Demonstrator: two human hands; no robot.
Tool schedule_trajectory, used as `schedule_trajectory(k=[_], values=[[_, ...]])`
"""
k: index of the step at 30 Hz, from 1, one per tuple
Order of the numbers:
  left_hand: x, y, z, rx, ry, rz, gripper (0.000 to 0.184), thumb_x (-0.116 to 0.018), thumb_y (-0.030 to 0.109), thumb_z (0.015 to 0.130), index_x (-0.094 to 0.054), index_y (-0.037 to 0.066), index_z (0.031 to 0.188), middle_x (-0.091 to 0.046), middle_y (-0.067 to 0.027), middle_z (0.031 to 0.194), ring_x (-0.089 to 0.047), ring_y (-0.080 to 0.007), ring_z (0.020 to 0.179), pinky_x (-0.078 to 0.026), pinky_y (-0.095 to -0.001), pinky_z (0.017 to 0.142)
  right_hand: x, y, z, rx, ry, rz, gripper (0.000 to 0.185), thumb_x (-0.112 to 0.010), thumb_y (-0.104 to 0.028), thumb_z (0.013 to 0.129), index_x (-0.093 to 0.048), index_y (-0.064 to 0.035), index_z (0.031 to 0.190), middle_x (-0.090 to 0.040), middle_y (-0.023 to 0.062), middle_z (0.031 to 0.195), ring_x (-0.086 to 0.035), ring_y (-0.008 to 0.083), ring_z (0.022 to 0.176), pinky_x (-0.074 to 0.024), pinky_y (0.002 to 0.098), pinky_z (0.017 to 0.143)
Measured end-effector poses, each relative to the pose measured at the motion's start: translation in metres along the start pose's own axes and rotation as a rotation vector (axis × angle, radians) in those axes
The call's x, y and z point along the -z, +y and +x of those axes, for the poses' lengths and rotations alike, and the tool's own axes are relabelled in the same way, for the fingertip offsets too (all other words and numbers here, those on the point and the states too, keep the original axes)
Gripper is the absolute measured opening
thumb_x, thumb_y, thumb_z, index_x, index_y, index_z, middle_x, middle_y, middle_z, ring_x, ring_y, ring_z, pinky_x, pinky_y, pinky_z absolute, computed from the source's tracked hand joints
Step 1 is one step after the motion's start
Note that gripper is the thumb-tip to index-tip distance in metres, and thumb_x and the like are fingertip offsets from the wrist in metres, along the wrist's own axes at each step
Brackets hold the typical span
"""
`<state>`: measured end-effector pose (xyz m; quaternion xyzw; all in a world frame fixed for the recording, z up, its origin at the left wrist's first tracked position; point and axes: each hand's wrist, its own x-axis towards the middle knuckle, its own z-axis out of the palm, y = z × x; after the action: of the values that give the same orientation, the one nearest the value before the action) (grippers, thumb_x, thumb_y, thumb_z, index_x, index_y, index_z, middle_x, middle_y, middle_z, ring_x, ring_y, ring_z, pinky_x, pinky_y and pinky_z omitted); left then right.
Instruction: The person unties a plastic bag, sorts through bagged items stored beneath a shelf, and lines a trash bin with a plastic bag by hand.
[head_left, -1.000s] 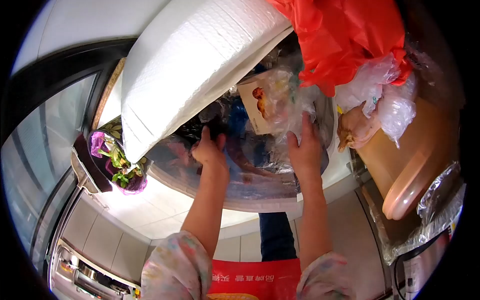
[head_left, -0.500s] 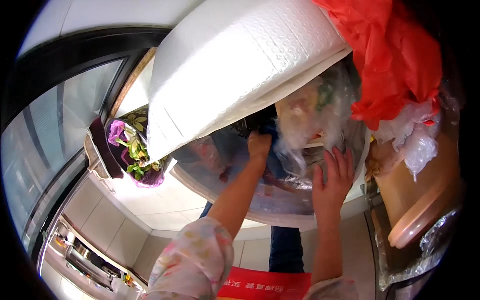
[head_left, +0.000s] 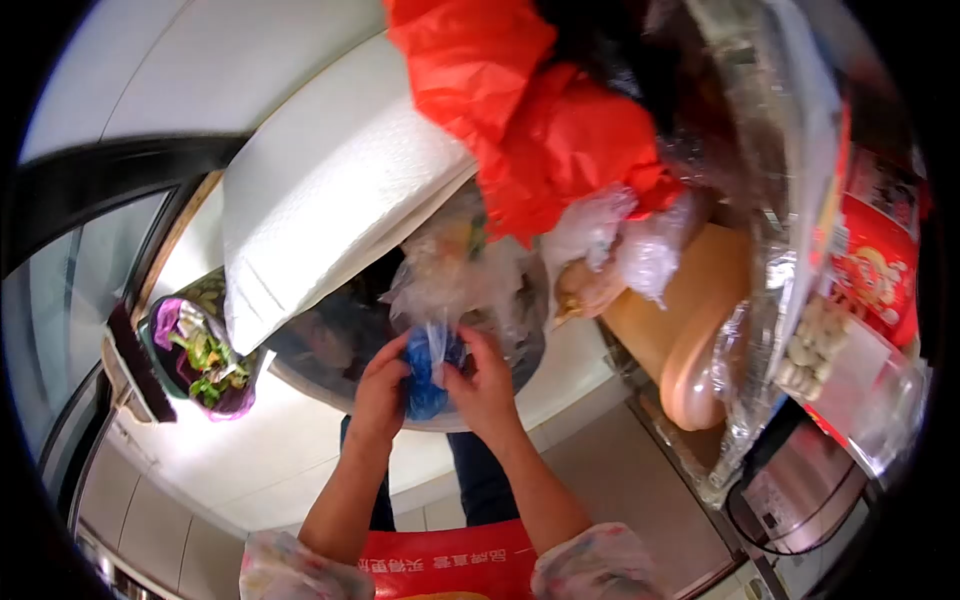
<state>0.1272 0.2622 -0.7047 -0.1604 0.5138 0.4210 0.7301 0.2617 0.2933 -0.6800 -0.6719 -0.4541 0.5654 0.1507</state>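
A blue plastic bundle (head_left: 425, 378) is held over the near rim of a large round bin (head_left: 530, 360). My left hand (head_left: 380, 390) grips its left side with bent fingers. On the right, my right hand (head_left: 480, 385) pinches a strip of clear plastic (head_left: 438, 345) at the bundle. Crumpled clear bags (head_left: 450, 275) lie in the bin just beyond both hands. A white textured sheet (head_left: 330, 180) leans over the bin's far left side. What is inside the blue plastic cannot be made out.
A red bag (head_left: 540, 130) hangs over the far side. Right of the bin are a tan container (head_left: 690, 300), an onion-like bulb (head_left: 588, 288) and red packages (head_left: 880, 265). A small basket with green leaves (head_left: 205, 365) stands at left.
The hands, earlier apart inside the bin, have come together at its near rim around the blue bundle. The camera view has shifted to the right, showing more packages there.
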Motion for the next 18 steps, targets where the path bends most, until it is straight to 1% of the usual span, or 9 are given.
schedule_trajectory(k=[2,3,4,7,10,12,14,16,18], values=[[-0.02,0.013,-0.015,0.134,-0.051,-0.251,0.046,-0.05,-0.001,0.072,-0.05,0.0,0.118,-0.059,-0.0066,0.103,-0.057,-0.0163,0.091,-0.045,-0.0277,0.082,0.009,-0.004,0.003,0.178,0.019,-0.138,0.044,-0.064,-0.005,0.073,-0.051,-0.0029,0.115,-0.053,0.0118,0.104,-0.055,0.0212,0.089,-0.045,0.0303,0.075],[-0.021,0.008,-0.016,0.096,-0.024,-0.151,0.046,-0.051,-0.001,0.072,-0.05,0.0,0.118,-0.059,-0.0067,0.102,-0.057,-0.0163,0.09,-0.045,-0.0273,0.081,0.011,-0.008,0.004,0.266,0.022,-0.202,0.044,-0.063,-0.001,0.073,-0.052,-0.0024,0.115,-0.054,0.0104,0.102,-0.057,0.0163,0.083,-0.0454,0.0281,0.071],[-0.017,-0.001,-0.016,0.056,0.005,-0.05,0.046,-0.053,-0.001,0.071,-0.051,0.0,0.117,-0.059,-0.0069,0.102,-0.057,-0.0164,0.09,-0.045,-0.027,0.081,0.014,-0.016,-0.001,0.171,-0.063,-0.201,0.04,-0.062,-0.001,0.074,-0.054,-0.0031,0.113,-0.054,0.0103,0.106,-0.057,0.0166,0.084,-0.0466,0.0265,0.069],[-0.017,-0.005,-0.016,0.015,0.131,0.039,0.038,-0.057,-0.001,0.066,-0.057,0.0,0.105,-0.061,-0.0064,0.092,-0.057,-0.016,0.082,-0.046,-0.0261,0.075,0.032,-0.025,-0.006,0.069,-0.14,-0.182,0.038,-0.061,-0.013,0.078,-0.052,-0.0077,0.114,-0.053,0.0128,0.114,-0.055,0.0324,0.1,-0.0461,0.0377,0.081],[0.001,-0.01,-0.014,-0.046,0.321,0.098,0.028,-0.054,-0.004,0.065,-0.059,0.0,0.092,-0.06,-0.0059,0.082,-0.058,-0.0168,0.073,-0.047,-0.0268,0.068,0.067,-0.039,0.01,0.14,0.159,-0.108,0.037,-0.06,-0.01,0.078,-0.054,-0.0073,0.114,-0.053,0.0115,0.116,-0.056,0.0242,0.098,-0.0473,0.0304,0.076],[0.021,-0.019,-0.012,-0.076,0.42,0.069,0.02,-0.052,-0.003,0.069,-0.058,0.001,0.088,-0.059,-0.0064,0.079,-0.057,-0.0164,0.071,-0.046,-0.0264,0.065,0.091,-0.047,0.037,0.288,0.364,-0.172,0.043,-0.062,-0.009,0.076,-0.051,-0.0028,0.117,-0.052,0.0139,0.116,-0.055,0.0215,0.098,-0.046,0.0271,0.076],[0.027,-0.02,-0.016,-0.099,0.511,0.049,0.016,-0.052,-0.001,0.071,-0.057,0.001,0.086,-0.058,-0.0057,0.076,-0.056,-0.0153,0.069,-0.046,-0.0259,0.063,0.104,-0.057,0.064,0.277,0.551,-0.054,0.046,-0.063,-0.008,0.075,-0.048,0.0019,0.118,-0.051,0.017,0.117,-0.054,0.025,0.099,-0.0454,0.0299,0.079],[0.029,-0.017,-0.019,-0.11,0.576,0.102,0.013,-0.053,0.002,0.073,-0.057,0.002,0.085,-0.057,-0.0047,0.073,-0.056,-0.0142,0.067,-0.045,-0.0257,0.061,0.106,-0.048,0.105,0.434,0.653,-0.205,0.047,-0.062,-0.006,0.076,-0.047,0.0036,0.119,-0.052,0.0187,0.115,-0.054,0.0266,0.1,-0.0445,0.0318,0.081],[0.032,-0.02,-0.016,-0.156,0.576,0.162,0.011,-0.056,0.004,0.073,-0.056,0.002,0.084,-0.056,-0.004,0.072,-0.054,-0.0125,0.065,-0.044,-0.0249,0.059,0.106,-0.044,0.116,0.43,0.677,-0.314,0.044,-0.06,-0.004,0.076,-0.047,0.0037,0.118,-0.052,0.0196,0.114,-0.053,0.0281,0.101,-0.044,0.0335,0.082]])
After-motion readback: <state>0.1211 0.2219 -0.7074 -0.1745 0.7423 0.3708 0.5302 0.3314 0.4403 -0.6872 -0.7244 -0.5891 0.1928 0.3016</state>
